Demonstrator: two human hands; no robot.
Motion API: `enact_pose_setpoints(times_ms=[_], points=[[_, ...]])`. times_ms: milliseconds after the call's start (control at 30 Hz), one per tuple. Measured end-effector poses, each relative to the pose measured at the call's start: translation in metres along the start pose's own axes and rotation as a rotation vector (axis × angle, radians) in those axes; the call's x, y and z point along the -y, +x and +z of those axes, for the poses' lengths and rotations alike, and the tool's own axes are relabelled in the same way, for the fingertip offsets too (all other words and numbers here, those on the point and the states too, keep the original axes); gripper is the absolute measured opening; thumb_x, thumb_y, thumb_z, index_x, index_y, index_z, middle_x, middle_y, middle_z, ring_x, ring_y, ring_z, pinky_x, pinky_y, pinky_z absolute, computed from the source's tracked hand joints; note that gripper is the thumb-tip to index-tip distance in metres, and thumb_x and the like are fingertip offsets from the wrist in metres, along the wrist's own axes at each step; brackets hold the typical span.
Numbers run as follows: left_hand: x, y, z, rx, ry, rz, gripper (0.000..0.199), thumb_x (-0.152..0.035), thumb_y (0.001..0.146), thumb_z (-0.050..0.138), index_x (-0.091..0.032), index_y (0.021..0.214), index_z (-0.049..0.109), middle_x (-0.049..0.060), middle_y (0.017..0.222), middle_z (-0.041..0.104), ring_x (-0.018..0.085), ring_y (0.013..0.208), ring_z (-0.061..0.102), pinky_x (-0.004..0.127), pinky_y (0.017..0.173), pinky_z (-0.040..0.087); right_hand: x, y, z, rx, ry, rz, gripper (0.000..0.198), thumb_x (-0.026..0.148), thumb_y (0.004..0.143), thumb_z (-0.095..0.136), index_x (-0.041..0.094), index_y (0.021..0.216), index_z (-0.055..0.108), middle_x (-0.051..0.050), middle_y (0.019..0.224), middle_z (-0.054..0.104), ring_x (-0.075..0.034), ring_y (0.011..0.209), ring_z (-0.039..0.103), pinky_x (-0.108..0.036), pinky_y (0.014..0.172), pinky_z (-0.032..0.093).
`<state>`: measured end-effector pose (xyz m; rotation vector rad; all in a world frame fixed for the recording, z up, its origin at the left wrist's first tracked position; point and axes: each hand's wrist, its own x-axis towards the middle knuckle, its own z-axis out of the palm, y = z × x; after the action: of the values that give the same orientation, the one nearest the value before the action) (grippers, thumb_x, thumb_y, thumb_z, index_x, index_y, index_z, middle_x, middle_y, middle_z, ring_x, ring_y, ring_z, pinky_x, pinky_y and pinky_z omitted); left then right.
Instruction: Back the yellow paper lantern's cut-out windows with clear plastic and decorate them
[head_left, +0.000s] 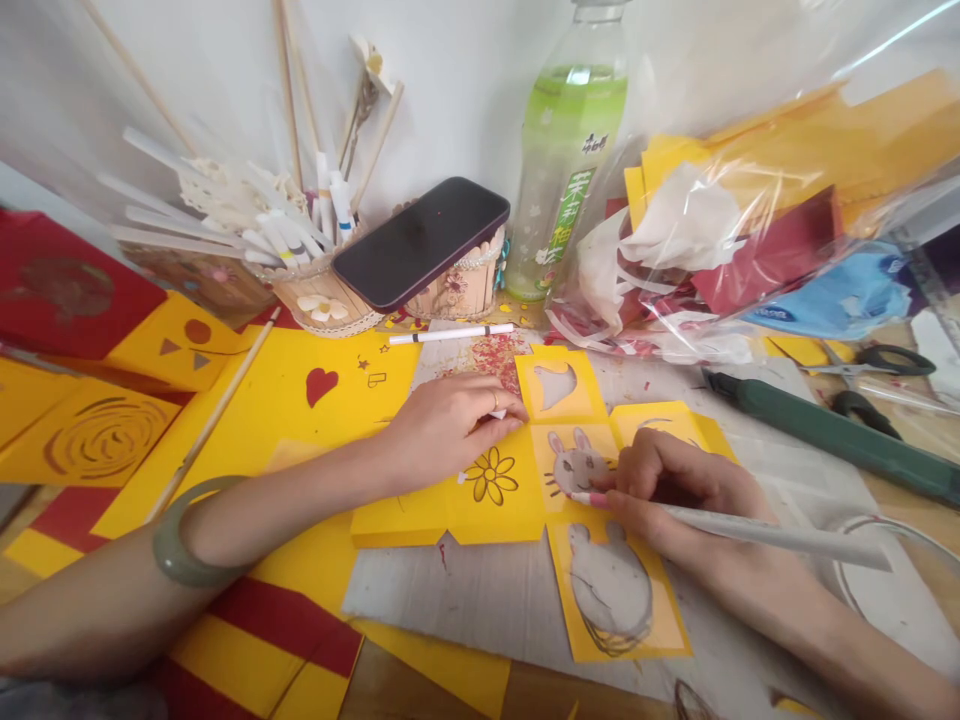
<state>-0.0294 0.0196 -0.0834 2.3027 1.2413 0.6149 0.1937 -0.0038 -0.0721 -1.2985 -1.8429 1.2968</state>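
Observation:
My right hand (675, 490) grips a white marker pen (780, 535), its pink tip end touching the paper by a rabbit drawing (577, 465). That drawing sits in the middle panel of a yellow cross-shaped paper cutout (525, 510). Below it is a panel with a round grey animal drawing (611, 590); a flower outline (491, 477) fills the panel to the left. My left hand (454, 425) rests on the cutout's upper left with fingers curled together. A small white piece shows between its thumb and fingers; I cannot make out what it is.
A phone (424, 245) leans on decorated pots (322, 295) of markers and sticks. Behind stand a green drink bottle (570, 170) and a clear bag of scraps (720, 230). A dark green cutter-like tool (832, 430) and scissors (877, 365) lie right. A capped marker (450, 334) lies ahead.

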Motion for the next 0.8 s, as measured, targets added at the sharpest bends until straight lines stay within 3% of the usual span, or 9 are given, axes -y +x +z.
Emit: enact_pose_setpoints(times_ms=[200,433,667,800], points=[[0.0013,0.0009,0.0002,-0.010,-0.007,0.008,0.014,-0.016,0.086,0.053,-0.015,0.091,0.066,0.004,0.088,0.068,0.017,0.083,0.061,0.031,0.074,0.045,0.0002,-0.0004,-0.0004,0.007,0.011,-0.005,0.028,0.025,0.077,0.057,0.023,0.057,0.037,0.005,0.055,0.041,-0.010,0.050,0.037,-0.023,0.044,0.031],[0.0016,-0.0001,0.0010,-0.015,-0.005,0.017,0.015,-0.018,0.087,0.051,-0.015,0.091,0.066,0.004,0.088,0.067,0.017,0.083,0.060,0.030,0.073,0.045,-0.0004,-0.0005,-0.0012,-0.029,0.017,0.004,0.031,0.026,0.073,0.060,0.023,0.053,0.036,0.004,0.052,0.040,-0.014,0.055,0.049,-0.024,0.045,0.036],[0.0016,-0.0003,0.0004,-0.010,-0.003,0.007,0.015,-0.019,0.088,0.051,-0.017,0.091,0.066,0.003,0.089,0.067,0.017,0.085,0.060,0.031,0.076,0.045,0.0002,0.0010,0.0005,-0.027,0.015,-0.002,0.032,0.027,0.073,0.060,0.023,0.052,0.036,0.005,0.050,0.038,-0.011,0.047,0.041,-0.024,0.042,0.032],[0.0012,-0.0005,0.0001,-0.007,-0.006,0.005,0.016,-0.019,0.088,0.051,-0.017,0.091,0.066,0.003,0.089,0.067,0.017,0.085,0.060,0.031,0.075,0.045,-0.0033,0.0000,-0.0008,-0.023,0.011,-0.013,0.031,0.024,0.073,0.060,0.023,0.053,0.036,0.005,0.051,0.039,-0.014,0.054,0.051,-0.024,0.043,0.034]])
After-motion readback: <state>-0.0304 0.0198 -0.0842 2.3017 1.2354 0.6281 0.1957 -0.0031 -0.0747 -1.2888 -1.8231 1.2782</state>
